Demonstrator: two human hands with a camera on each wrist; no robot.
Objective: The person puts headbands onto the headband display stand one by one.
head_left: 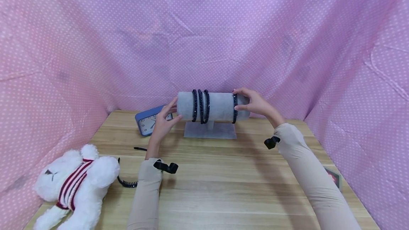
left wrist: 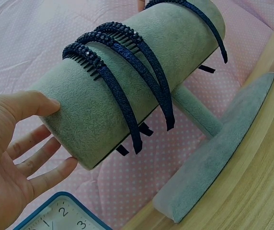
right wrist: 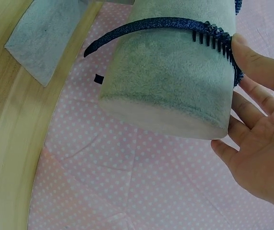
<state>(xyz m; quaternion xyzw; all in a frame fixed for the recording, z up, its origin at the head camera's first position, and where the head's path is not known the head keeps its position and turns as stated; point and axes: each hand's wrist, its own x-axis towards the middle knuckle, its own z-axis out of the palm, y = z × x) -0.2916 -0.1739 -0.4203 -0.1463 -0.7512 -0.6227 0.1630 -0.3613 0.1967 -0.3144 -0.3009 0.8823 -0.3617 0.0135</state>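
A grey velvet headband display stand (head_left: 220,107) has a horizontal roll on a short post and a flat base (left wrist: 213,153). Dark blue beaded headbands with comb teeth straddle the roll: one toward its left end (left wrist: 113,86), two close together beside it (left wrist: 149,72), and one near the right end (right wrist: 161,23). My left hand (head_left: 164,121) holds the roll's left end, thumb on the covering and fingers around the end's edge. At the other end, my right hand (head_left: 255,103) pinches the right headband between thumb and fingers, its other fingertips against the roll.
A blue clock (head_left: 148,121) leans behind my left hand. On the left lie a white plush bear (head_left: 96,187) in a striped garment and another toothed headband (head_left: 127,184), partly behind my left sleeve. A grey-framed object (head_left: 333,178) sits at the right edge. Pink dotted cloth surrounds the wooden table (head_left: 204,194).
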